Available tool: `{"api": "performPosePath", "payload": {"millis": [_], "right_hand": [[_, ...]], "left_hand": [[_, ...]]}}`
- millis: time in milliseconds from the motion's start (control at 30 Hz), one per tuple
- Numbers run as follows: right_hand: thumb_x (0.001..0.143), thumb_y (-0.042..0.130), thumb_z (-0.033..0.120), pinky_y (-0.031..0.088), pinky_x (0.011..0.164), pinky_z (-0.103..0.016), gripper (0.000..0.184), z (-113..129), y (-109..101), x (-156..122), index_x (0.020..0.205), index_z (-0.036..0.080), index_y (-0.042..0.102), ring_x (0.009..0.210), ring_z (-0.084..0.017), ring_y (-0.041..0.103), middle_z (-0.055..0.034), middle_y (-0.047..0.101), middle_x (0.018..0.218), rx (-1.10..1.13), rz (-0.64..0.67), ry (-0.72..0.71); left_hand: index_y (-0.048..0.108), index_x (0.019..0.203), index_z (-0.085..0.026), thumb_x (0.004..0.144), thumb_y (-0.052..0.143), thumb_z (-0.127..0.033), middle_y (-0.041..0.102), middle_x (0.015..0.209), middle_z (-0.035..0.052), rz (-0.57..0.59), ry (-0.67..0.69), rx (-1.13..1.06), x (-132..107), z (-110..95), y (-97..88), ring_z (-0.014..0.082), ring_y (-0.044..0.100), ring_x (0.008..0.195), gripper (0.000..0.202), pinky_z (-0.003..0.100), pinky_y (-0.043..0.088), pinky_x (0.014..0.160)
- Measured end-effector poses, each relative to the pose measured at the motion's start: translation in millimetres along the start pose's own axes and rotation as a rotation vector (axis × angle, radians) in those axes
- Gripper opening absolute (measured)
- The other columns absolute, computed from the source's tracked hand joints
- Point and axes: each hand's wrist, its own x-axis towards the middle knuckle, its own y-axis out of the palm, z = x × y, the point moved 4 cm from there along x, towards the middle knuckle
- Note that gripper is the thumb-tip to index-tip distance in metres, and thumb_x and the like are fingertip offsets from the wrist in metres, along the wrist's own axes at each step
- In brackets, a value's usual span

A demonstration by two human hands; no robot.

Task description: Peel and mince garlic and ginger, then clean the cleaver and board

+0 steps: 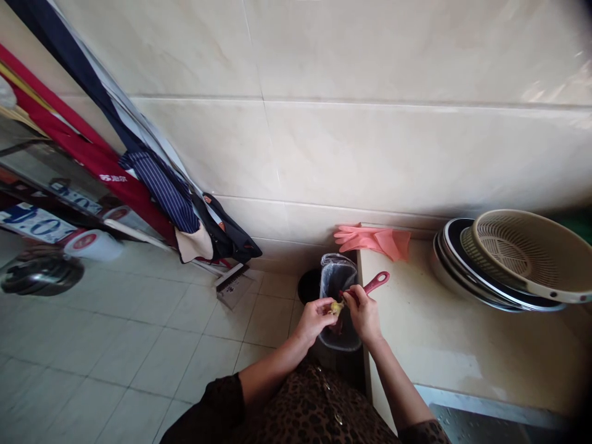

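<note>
My left hand (316, 320) pinches a small, knobbly yellowish piece that looks like ginger (337, 307). My right hand (364, 313) is closed around a red-handled tool, apparently a peeler (377, 282); the holed end of its handle points up and right, and its working end lies close to the ginger, mostly hidden by my fingers. Both hands are together above a bin lined with a clear plastic bag (340, 271). Some dark scraps show inside the bin, below my hands.
Right of the bin is a counter (402, 320) with pink rubber gloves (374, 240), stacked basins (446, 265) and a beige colander (518, 246). A metal sink (485, 425) sits at its near edge. Aprons (161, 191) hang at left above a dustpan (234, 287) on the tiled floor.
</note>
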Motion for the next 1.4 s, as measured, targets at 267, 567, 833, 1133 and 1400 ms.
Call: {"api": "performPosePath", "payload": {"millis": [267, 567, 833, 1133, 1400], "right_hand": [[0.086, 0.044, 0.042, 0.041, 0.051, -0.025, 0.024, -8, -7, 2, 0.078, 0.022, 0.055, 0.050, -0.016, 0.057, -0.0003, 0.063, 0.060, -0.054, -0.049, 0.041], [0.085, 0.048, 0.043, 0.044, 0.054, -0.026, 0.021, 7, -3, 3, 0.081, 0.023, 0.054, 0.055, -0.017, 0.060, -0.0013, 0.068, 0.067, 0.047, 0.048, 0.042], [0.087, 0.048, 0.044, 0.048, 0.059, -0.026, 0.023, 4, -9, -2, 0.085, 0.022, 0.055, 0.062, -0.016, 0.063, -0.0029, 0.069, 0.076, 0.155, -0.021, -0.001], [0.088, 0.047, 0.041, 0.048, 0.057, -0.026, 0.020, 12, 3, -11, 0.086, 0.022, 0.055, 0.059, -0.016, 0.060, -0.0018, 0.067, 0.072, 0.150, 0.104, -0.045], [0.088, 0.044, 0.040, 0.048, 0.054, -0.025, 0.024, 8, 1, -9, 0.089, 0.021, 0.057, 0.054, -0.015, 0.060, -0.0038, 0.069, 0.072, 0.080, 0.017, -0.039]], "left_hand": [[0.071, 0.084, -0.013, 0.059, 0.070, -0.012, 0.066, 0.076, 0.0022, 0.013, 0.058, 0.007, 0, -1, 1.5, 0.0129, 0.055, 0.069, 0.025, 0.022, 0.041, 0.065], [0.072, 0.090, -0.017, 0.056, 0.069, -0.007, 0.070, 0.086, 0.0049, -0.077, 0.176, 0.261, -2, -5, -0.7, 0.0174, 0.061, 0.075, 0.035, 0.025, 0.047, 0.071], [0.067, 0.100, -0.015, 0.057, 0.081, -0.022, 0.068, 0.088, 0.0055, 0.042, -0.201, -0.377, -4, 2, 8.3, 0.0140, 0.061, 0.072, 0.046, 0.029, 0.049, 0.072], [0.069, 0.088, -0.013, 0.055, 0.087, -0.019, 0.067, 0.089, 0.0044, 0.133, -0.177, -0.516, -5, 6, 10.4, 0.0154, 0.063, 0.082, 0.038, 0.031, 0.047, 0.084], [0.068, 0.087, -0.012, 0.055, 0.086, -0.018, 0.066, 0.084, 0.0034, 0.160, -0.224, -0.524, -11, 4, 9.1, 0.0119, 0.061, 0.073, 0.037, 0.027, 0.048, 0.075]]}}
